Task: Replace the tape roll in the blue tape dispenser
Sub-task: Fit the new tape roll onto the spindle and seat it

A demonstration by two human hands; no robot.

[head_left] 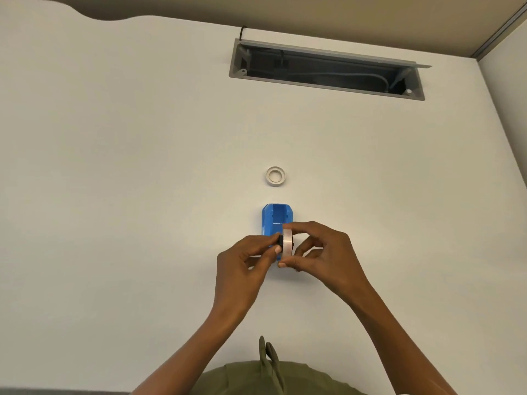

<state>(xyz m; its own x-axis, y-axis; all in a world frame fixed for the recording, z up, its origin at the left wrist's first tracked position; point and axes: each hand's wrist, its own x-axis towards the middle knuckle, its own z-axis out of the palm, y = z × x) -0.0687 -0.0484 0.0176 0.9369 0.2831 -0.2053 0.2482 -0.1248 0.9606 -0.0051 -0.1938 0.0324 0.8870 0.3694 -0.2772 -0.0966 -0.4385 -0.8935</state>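
Note:
The blue tape dispenser lies on the white desk, its near end hidden behind my hands. Just above that end, my right hand pinches a pale tape roll standing on edge, thumb below and fingers over the top. My left hand grips a small black hub pressed against the roll's left side. A second, thinner white ring of tape lies flat on the desk beyond the dispenser.
An open grey cable tray with dark cables inside is set into the desk at the back. A partition wall rises on the right. My olive-green clothing shows at the bottom edge.

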